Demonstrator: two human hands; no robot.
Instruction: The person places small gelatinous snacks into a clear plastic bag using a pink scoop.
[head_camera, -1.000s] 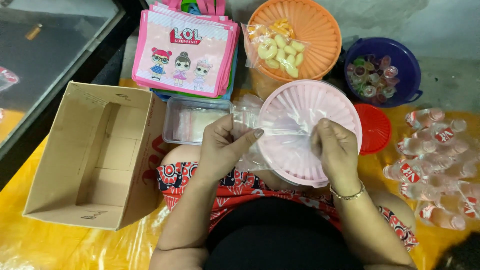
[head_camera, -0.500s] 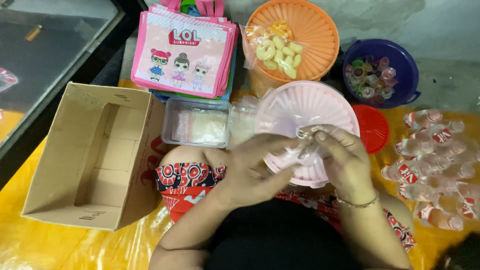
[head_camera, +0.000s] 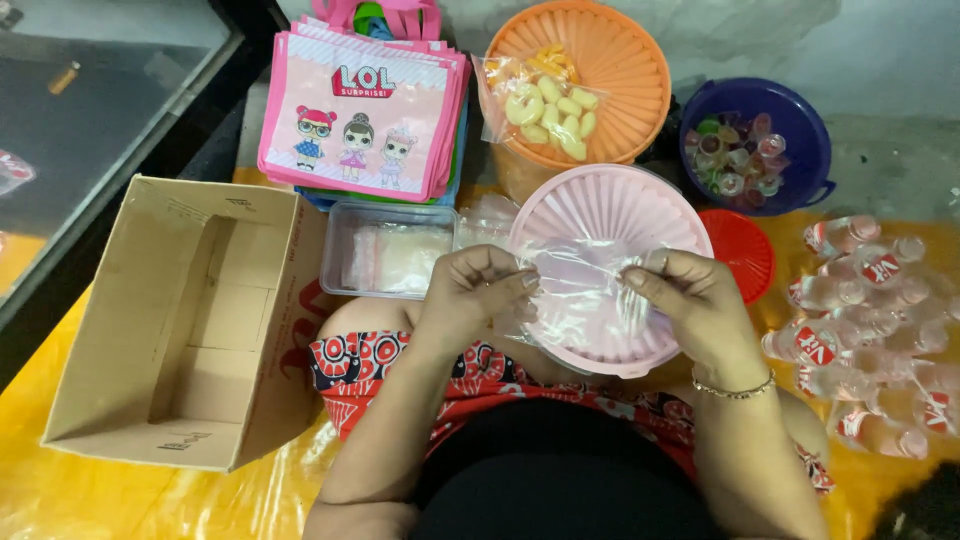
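Observation:
A small clear plastic bag (head_camera: 582, 285) is stretched between my two hands above a round pink ribbed lid (head_camera: 610, 205). My left hand (head_camera: 478, 290) pinches the bag's left edge, and my right hand (head_camera: 685, 300), with a thin bracelet at the wrist, pinches its right edge. The bag looks empty. The pink lid rests on my lap, over red patterned cloth.
An open, empty cardboard box (head_camera: 185, 320) lies at the left. A clear tub of plastic bags (head_camera: 390, 262), pink cartoon tote bags (head_camera: 360, 110), an orange lid bearing a bag of snacks (head_camera: 545, 105), a blue bowl of jelly cups (head_camera: 760, 145) and several small water bottles (head_camera: 870, 310) surround my lap.
My hands were bunched together over the pink lid half a second ago; now they have drawn apart and spread the clear bag flat between them.

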